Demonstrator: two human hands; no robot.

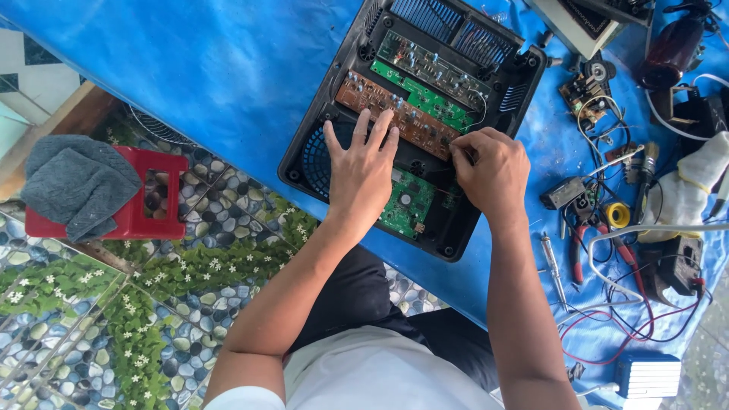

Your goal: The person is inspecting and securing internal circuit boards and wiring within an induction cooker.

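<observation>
Both hands work inside one open black casing (319, 163) at the tabletop's (228, 68) near edge. Left hand (363, 171) lies flat, fingers spread wide, steadying the brown board (380, 102). Right hand (492, 167) pinches narrowly at that board's end; what it grips is hidden. Four boards visible: one brown, three green.

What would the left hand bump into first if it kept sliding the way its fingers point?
The left hand already rests its fingertips on the brown circuit board. Straight on, it would probably meet the small parts standing on that board first.
</observation>
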